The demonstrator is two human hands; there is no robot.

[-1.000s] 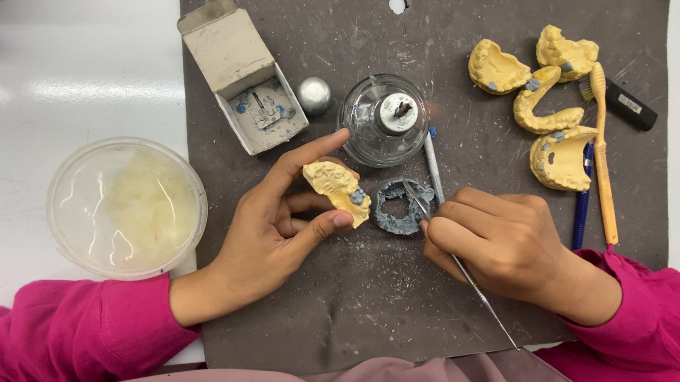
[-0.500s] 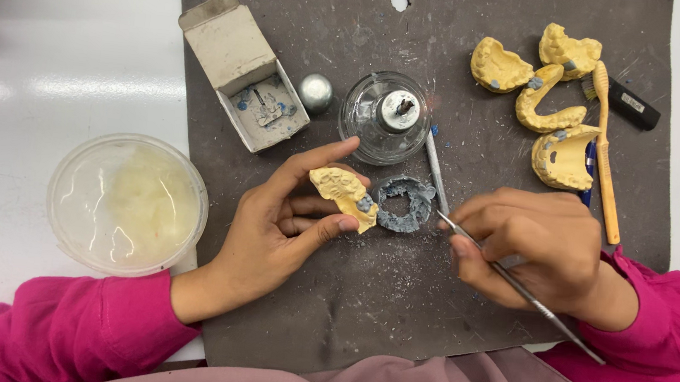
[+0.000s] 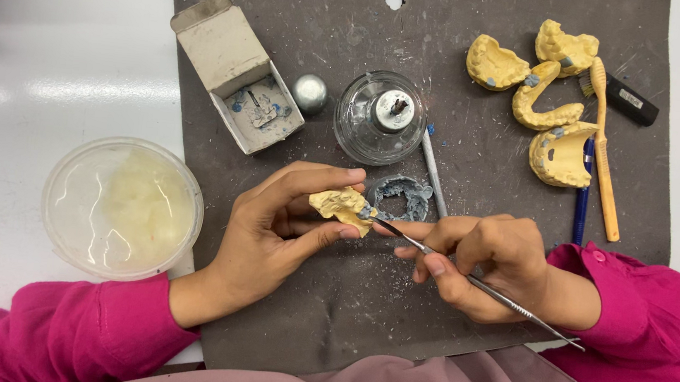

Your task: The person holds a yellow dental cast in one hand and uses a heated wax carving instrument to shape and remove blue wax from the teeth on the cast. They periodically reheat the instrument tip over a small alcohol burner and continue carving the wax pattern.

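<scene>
The yellow tooth mould sits in the left hand, pinched between the thumb and the fingers, just in front of the glass burner. The right hand is closed around a thin metal tool, held like a pencil. The tip of the tool touches a small grey bit on the edge of the mould.

To do this well, I think the left hand should keep the mould very steady. The tool tip should press softly, so the mould does not chip.

Between the mould and the burner lies a grey horseshoe piece. A thin stick with a blue tip lies right beside it. The burner is a round clear glass pot with a metal cap and a dark wick on top.

Left of the burner is a small silver cap, then an open cardboard box with bluish-grey bits inside. Farther left, a round clear tub holds something pale and soft. Right of the burner lie more yellow moulds, a toothbrush and a blue pen. All this rests on a dark mat on the white surface.
</scene>
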